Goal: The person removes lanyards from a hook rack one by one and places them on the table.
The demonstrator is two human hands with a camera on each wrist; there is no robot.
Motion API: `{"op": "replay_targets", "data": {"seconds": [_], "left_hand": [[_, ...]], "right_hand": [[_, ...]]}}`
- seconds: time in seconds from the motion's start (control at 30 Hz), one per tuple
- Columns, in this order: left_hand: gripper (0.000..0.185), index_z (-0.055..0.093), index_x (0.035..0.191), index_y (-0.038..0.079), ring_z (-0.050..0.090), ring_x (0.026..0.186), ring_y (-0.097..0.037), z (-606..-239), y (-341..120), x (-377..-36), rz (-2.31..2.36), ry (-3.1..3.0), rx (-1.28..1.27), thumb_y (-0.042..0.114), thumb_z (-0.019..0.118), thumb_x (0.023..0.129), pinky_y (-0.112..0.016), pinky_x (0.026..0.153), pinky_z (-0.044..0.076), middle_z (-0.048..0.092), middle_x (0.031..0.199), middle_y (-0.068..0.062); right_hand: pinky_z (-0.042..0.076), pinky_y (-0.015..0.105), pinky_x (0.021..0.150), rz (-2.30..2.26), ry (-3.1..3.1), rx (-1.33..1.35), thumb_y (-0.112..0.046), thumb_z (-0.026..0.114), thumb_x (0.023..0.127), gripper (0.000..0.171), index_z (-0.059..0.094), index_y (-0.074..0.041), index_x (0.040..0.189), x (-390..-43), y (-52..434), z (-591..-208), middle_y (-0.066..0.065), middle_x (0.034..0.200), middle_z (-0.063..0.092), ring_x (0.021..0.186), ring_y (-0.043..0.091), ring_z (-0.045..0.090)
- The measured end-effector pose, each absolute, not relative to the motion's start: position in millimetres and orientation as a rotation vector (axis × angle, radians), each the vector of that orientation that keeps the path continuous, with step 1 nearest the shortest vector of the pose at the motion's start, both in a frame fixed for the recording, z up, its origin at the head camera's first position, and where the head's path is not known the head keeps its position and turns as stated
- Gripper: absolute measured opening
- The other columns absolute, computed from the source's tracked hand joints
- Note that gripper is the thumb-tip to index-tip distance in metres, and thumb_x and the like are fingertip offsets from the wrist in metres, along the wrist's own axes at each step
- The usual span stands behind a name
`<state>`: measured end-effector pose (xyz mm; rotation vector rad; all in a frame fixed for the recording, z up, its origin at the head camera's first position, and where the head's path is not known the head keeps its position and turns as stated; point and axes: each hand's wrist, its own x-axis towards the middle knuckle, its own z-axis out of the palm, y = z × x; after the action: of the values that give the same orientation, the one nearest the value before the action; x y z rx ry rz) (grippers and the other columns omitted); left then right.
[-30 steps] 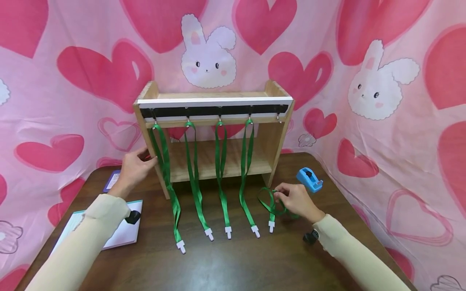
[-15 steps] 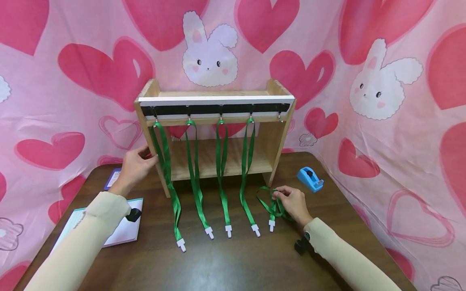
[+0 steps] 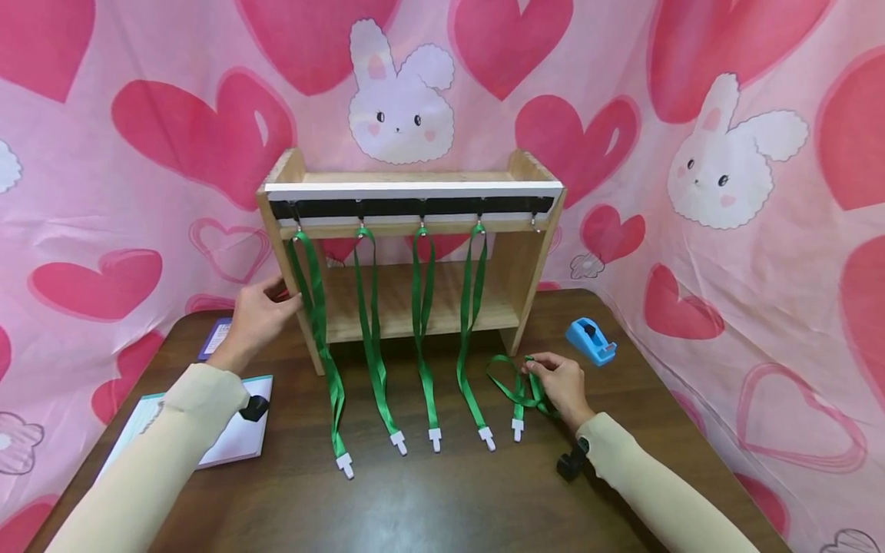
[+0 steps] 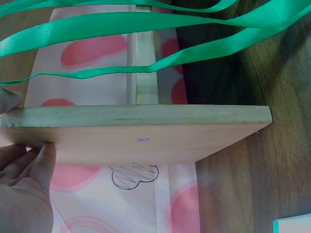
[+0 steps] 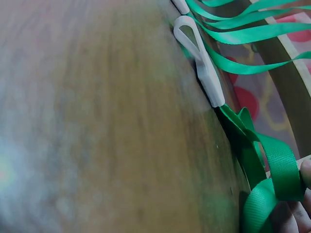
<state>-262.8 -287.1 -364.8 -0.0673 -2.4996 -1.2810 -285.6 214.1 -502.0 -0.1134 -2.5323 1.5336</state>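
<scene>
Pink heart-print cloth point(image 3: 484, 138) backed a dark wooden tabletop point(image 3: 429, 507). Right grip point(image 3: 563, 385) pinched a loose green lanyard point(image 3: 520, 399), partly looped over the tabletop, its white clip point(image 3: 518, 430) toward the near side. Left grip point(image 3: 259, 316) held a wooden rack point(image 3: 397, 307) by its left side panel. Between them, four more lanyards point(image 3: 424, 376) hung from the rack's hooks; a fifth hook point(image 3: 535, 223) sat at the right end. Farther out lay a blue tape dispenser point(image 3: 591, 342), right, and a white notebook point(image 3: 231, 439), left.
</scene>
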Motion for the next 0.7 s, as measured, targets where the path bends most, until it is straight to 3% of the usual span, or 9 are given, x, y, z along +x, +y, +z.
{"op": "replay_targets", "data": {"seconds": [0.27,0.37,0.53,0.7], "left_hand": [[0.061,0.049,0.150,0.004,0.061,0.128,-0.040,-363.9,-286.3,-263.0,-1.307,-2.502,-0.063,0.033,0.066,0.098,-0.045,0.102,0.049,0.060,0.142,-0.024],[0.060,0.049,0.149,0.004,0.062,0.128,-0.039,-364.0,-286.7,-263.5,-1.300,-2.499,-0.063,0.032,0.066,0.098,-0.044,0.102,0.049,0.060,0.142,-0.024],[0.060,0.048,0.150,0.004,0.061,0.128,-0.039,-364.5,-287.2,-263.1,-1.303,-2.505,-0.063,0.031,0.065,0.099,-0.044,0.102,0.049,0.060,0.142,-0.024],[0.061,0.048,0.150,0.003,0.061,0.128,-0.039,-364.7,-287.9,-263.5,-1.293,-2.507,-0.064,0.031,0.066,0.099,-0.044,0.102,0.049,0.060,0.142,-0.024]], "right_hand": [[0.056,0.013,0.065,1.589,-2.506,-0.163,-0.016,0.075,0.092,0.018,0.079,-0.005,0.105,-287.4,216.1,-503.0,0.009,0.091,0.081,0.078,0.009,0.076],[0.054,0.013,0.069,1.498,-2.529,-0.164,-0.018,0.075,0.092,0.018,0.080,-0.008,0.106,-286.9,216.5,-502.2,0.008,0.094,0.081,0.085,0.013,0.076],[0.054,0.025,0.080,1.332,-2.566,-0.142,-0.022,0.076,0.091,0.018,0.081,-0.017,0.107,-284.3,215.6,-500.3,0.006,0.102,0.081,0.099,0.022,0.074],[0.056,0.026,0.080,1.280,-2.581,-0.134,-0.023,0.073,0.094,0.019,0.079,-0.019,0.112,-281.8,213.0,-497.8,0.004,0.105,0.080,0.100,0.021,0.074]]}}
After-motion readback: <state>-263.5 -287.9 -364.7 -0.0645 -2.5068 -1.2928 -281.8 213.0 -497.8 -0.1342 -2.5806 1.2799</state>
